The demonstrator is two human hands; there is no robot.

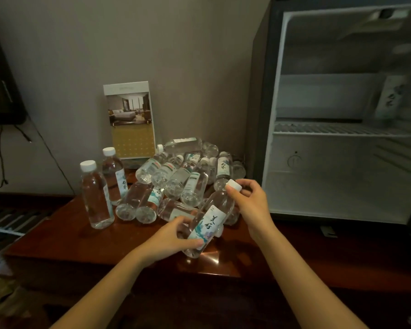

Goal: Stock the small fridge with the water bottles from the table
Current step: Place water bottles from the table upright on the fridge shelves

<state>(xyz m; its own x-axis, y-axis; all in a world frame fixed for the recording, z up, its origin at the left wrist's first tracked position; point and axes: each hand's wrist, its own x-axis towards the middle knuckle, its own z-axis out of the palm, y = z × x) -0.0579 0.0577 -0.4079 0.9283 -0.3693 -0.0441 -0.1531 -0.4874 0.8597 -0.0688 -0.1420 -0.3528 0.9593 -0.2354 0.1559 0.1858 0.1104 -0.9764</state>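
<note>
Wooden table [57, 236], fridge [342, 115] open beside it.
We hold one bottle [209, 222] tilted above the table: left hand [173, 238] gripping its base, right hand [249, 200] pinching its cap; stand it upright on the shelf.

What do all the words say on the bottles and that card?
"美好": on the label of the held bottle.
Rear upright bottle, label: brush characters, too blurred to read.
Fridge bottle, label: dark characters, too blurred to read.
Card, top strip: print too small to read.
</note>
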